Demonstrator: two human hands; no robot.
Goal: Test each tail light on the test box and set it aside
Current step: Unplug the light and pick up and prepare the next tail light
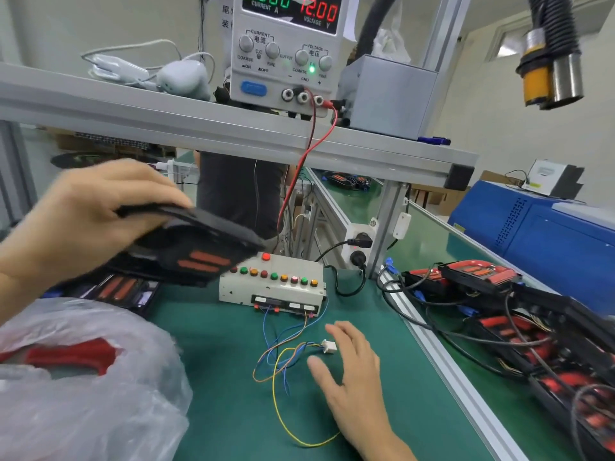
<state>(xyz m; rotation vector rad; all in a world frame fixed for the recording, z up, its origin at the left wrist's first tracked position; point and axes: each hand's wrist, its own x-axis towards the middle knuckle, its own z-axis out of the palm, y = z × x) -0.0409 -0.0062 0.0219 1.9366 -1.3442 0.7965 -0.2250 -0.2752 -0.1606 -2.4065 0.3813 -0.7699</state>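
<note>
Bottom left: crinkled clear plastic bag (83, 377) w/ sth red inside, lying below the left hand (90, 214). Just under that hand, on the green mat (216, 377), more tail lights (123, 289) lie flat, black w/ orange bars, partly hidden by the bag.

Left hand is raised above the mat, fingers curled over the top edge of a black tail light (196, 251), thumb side under it – gripping it. The light is blurred; two orange-red bars show on its face. Its far end overlaps the upper-left corner of the test box (271, 287) in view; can't tell if they touch.

Test box sits on the mat to the right of the left hand and beyond the right hand (349, 371): beige, row of green/amber/red buttons along the top, one bigger red button at the back, connector strip on its front edge. Thin blue, orange & yellow wires (283, 354) run from that strip toward the right hand, ending in a small white connector (328, 347).

Right hand lies low over the mat, fingers straight & spread, holding nothing; the connector is just beside its index finger, between finger & thumb.

Above both hands, on the shelf (166, 108): power supply (286, 54) reading 12.00 V, red lead dropping behind the box.

Right of the right hand, past the alu rail (442, 367): pile of tail lights (499, 294), black/red, w/ tangled cables.
</note>
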